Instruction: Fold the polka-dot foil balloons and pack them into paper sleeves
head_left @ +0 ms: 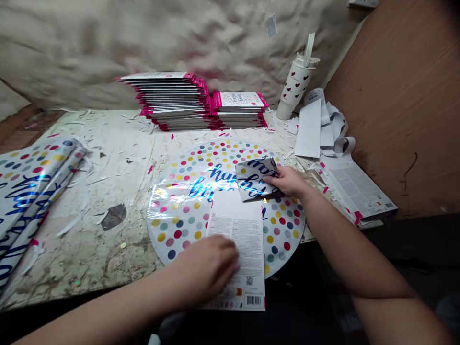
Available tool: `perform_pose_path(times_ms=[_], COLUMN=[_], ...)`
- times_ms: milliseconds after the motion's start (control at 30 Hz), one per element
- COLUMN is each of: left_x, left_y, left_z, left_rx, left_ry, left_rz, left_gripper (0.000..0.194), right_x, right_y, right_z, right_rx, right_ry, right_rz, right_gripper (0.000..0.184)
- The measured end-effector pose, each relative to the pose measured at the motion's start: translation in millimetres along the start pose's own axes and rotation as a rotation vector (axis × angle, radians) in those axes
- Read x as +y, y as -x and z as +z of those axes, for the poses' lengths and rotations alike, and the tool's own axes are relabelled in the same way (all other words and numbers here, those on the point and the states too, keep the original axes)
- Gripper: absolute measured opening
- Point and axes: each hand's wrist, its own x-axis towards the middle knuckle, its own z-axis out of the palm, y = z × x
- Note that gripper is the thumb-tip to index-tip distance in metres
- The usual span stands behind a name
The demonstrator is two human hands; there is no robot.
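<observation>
Blurred left hand [206,268] hides part of the printed card [237,230].

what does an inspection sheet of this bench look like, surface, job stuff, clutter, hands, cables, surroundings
surface: worn white workbench, chipped and stained
job's things: round polka-dot foil balloon lying flat, printed card with a barcode over it, folded foil piece with blue lettering on it
clutter: white paper strips at the back right, pink-edged packs stacked behind, printed sheets at right, heart-print tumbler
hands: left hand blurred on the card, right hand on the folded foil
cables: nothing seen
surroundings: crumpled beige sheet behind, brown board at right
</observation>
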Motion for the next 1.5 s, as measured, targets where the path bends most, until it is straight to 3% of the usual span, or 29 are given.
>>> perform_pose_path(times_ms=[133, 200, 367, 500, 633, 833, 1000, 1133, 1200, 1333, 1500], left_x=[-18, -25, -22, -24, -30, -22, 4, 19, 22, 24, 27], left_y=[-54, -68, -66, -63, -64, -59, -54, -52, -51, -47, -44], left_z=[7.9, 13.4, 16.2, 19.5, 20.9, 2.9, 1.0, 3.6, 3.7, 3.3, 2.7], left_rx=[0.218, 0.236, 0.169, 0.206, 0.208, 0.147, 0.323, 0.352, 0.33, 0.323, 0.341], left_ry=[-0.261, -0.299, -0.158, -0.254, -0.252, 0.119, -0.255, -0.405, -0.426, -0.408, -0.365], left_rz=[-0.211, -0.234, -0.272, -0.37, -0.345, -0.262, -0.089, -0.054, -0.059, -0.094, -0.108], left_gripper=[0.032, 0.04, 0.039, 0.047, 0.056, 0.033, 0.026, 0.02, 0.017, 0.015, 0.013], right_x=[-11, -15, -25, -33, -36, -47, -73, -92, -98, -101, -105], right_y=[-13, -12, -7, -11, -12, -7, -18, -29, -31, -24, -9], right_z=[14, 14, 9, 7, 11, 4, -5, 8, 17, 33, 40], right_rx=[-0.098, -0.137, -0.248, -0.242, -0.231, -0.444, -0.721, -0.862, -0.836, -0.6, -0.599], right_ry=[0.053, 0.035, 0.106, 0.249, 0.285, 0.254, 0.213, 0.348, 0.415, 0.253, 0.262], right_rz=[-0.042, -0.046, -0.103, -0.133, -0.126, -0.107, 0.033, 0.131, 0.127, -0.051, -0.103], right_gripper=[0.029, 0.028, 0.024, 0.022, 0.021, 0.013, 0.016, 0.027, 0.027, 0.026, 0.018])
